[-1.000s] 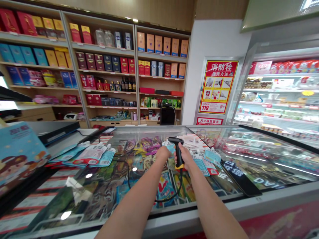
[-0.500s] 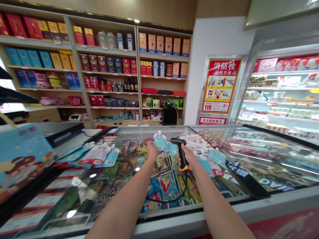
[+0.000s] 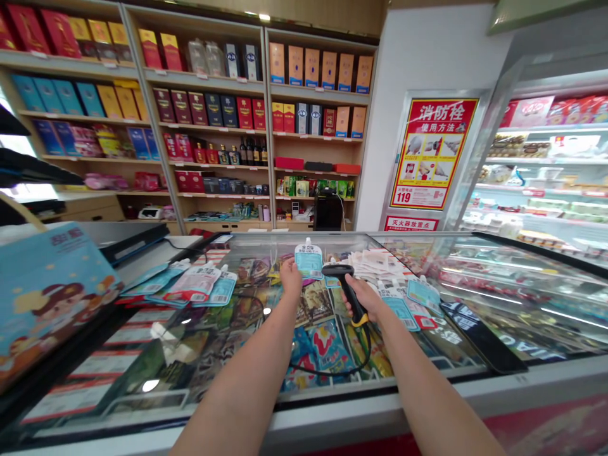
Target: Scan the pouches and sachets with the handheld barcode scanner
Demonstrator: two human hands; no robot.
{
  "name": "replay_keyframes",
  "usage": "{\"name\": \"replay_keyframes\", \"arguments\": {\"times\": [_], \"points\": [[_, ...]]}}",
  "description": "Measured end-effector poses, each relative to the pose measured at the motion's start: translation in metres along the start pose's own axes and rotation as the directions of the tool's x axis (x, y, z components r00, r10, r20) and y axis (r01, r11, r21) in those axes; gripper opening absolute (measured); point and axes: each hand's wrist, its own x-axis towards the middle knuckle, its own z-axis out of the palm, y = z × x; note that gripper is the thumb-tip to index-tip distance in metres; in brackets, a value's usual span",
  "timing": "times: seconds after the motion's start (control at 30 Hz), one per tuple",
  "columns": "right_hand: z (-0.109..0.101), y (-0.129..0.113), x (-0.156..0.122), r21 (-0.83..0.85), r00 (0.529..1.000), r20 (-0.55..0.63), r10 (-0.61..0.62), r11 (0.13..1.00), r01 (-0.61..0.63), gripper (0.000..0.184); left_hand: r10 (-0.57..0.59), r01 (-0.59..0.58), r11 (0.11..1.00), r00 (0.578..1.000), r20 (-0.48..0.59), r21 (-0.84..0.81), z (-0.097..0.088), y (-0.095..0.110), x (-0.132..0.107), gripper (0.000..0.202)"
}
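My left hand (image 3: 291,277) grips the lower corner of a spouted drink pouch (image 3: 308,260) with a blue label, holding it upright above the glass. My right hand (image 3: 365,299) is wrapped around the handle of a black handheld barcode scanner (image 3: 346,289) with a yellow band. The scanner's head tilts up and left, a short way from the pouch and not touching it. Its black cable (image 3: 332,373) loops down over the glass. Several similar pouches (image 3: 192,285) lie to the left of my hands, and others (image 3: 403,310) lie to the right.
Both hands are above a glass-topped freezer (image 3: 380,399) packed with colourful packets. A white stack of pouches (image 3: 370,266) lies on the glass. A blue printed bag (image 3: 52,297) is at the left, a lit refrigerated case (image 3: 536,177) at the right, and liquor shelves (image 3: 213,120) behind.
My left hand has moved left and up from beside the scanner, lifting the pouch upright. The scanner now tilts more toward the pouch. The whole view has shifted slightly.
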Motion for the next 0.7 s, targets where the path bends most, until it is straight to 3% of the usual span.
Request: {"name": "replay_keyframes", "arguments": {"times": [0.43,0.7], "points": [[0.0005,0.0024,-0.0014,-0.012,0.999,0.037,0.031,0.999,-0.03,0.034,0.003,-0.007,0.952,1.0,-0.013,-0.306,0.002,-0.0015,-0.0029,0.027],[0.0013,0.002,-0.0009,0.005,1.0,0.017,0.02,1.0,-0.02,0.032,0.009,-0.021,0.949,0.999,-0.042,-0.316,0.0033,-0.0031,-0.0021,0.025]]}}
